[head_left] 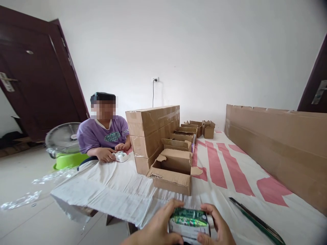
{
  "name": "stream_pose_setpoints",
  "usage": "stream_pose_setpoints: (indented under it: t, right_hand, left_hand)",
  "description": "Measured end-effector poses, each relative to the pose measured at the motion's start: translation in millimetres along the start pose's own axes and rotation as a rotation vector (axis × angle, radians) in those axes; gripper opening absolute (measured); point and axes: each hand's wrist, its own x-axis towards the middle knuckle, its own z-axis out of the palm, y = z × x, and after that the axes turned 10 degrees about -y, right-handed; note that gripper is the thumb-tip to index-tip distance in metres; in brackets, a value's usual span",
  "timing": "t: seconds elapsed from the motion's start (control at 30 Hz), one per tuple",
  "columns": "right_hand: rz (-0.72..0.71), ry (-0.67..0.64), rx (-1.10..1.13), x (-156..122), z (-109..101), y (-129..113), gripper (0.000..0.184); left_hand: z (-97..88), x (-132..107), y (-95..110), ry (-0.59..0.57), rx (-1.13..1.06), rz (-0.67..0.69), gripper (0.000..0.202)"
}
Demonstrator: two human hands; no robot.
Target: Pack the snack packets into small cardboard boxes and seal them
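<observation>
Head view: our left hand (159, 224) and right hand (218, 228) grip a green-and-white package (189, 223) above the near edge of the bench (213, 195). Beyond sits an open carton (172, 183), its floor in shadow; more open boxes (176, 145) line toward the far edge.

From afar I'm seeing a green-and-white pack (189, 219), a brown box (173, 182), a white cloth (117, 190) banded in pinkish red, a green-and-black cutter (258, 220), a lime-green tub (70, 161) and a purple shirt (98, 135).
</observation>
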Motion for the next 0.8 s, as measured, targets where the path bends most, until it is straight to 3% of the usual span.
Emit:
stream_pose_setpoints:
  t: [0.1,0.2,0.3,0.37,0.47,0.57,0.67,0.73,0.8]
  right_hand:
    - [-0.181,0.007,-0.133,39.1,-18.2,-54.8,0.055]
    - [-0.259,0.044,-0.183,104.0,-34.5,-97.7,0.053]
    - [-0.241,0.128,-0.270,167.4,-44.7,-116.0,0.053]
    - [-0.233,0.137,-0.304,189.2,-46.6,-117.2,0.053]
    - [-0.246,0.111,-0.353,176.3,-45.2,-110.6,0.052]
    - [-0.411,0.028,-0.548,122.0,-42.7,-99.8,0.050]
    - [-0.606,-0.114,-0.776,62.3,-37.3,-85.6,0.058]
    - [-0.613,-0.214,-0.807,35.5,-30.9,-72.8,0.063]
    - [-0.516,-0.309,-0.767,24.9,-22.8,-57.6,0.064]
  left_hand:
    - [-51.3,20.4,24.2,0.152,0.115,0.087,0.072]
    - [-110.1,62.2,37.3,0.284,0.256,0.088,0.075]
    - [-154.4,104.9,38.2,0.304,0.464,-0.013,0.080]
    - [-167.7,119.9,36.8,0.288,0.518,-0.028,0.078]
    - [-160.2,112.0,40.9,0.248,0.575,-0.009,0.070]
    - [-129.3,76.9,53.0,0.221,0.654,0.085,0.058]
    - [-91.4,38.9,58.6,0.163,0.870,0.355,0.044]
    - [-68.5,22.0,49.7,0.078,0.884,0.433,0.044]
    - [-50.5,14.5,29.8,-0.015,0.839,0.398,0.055]
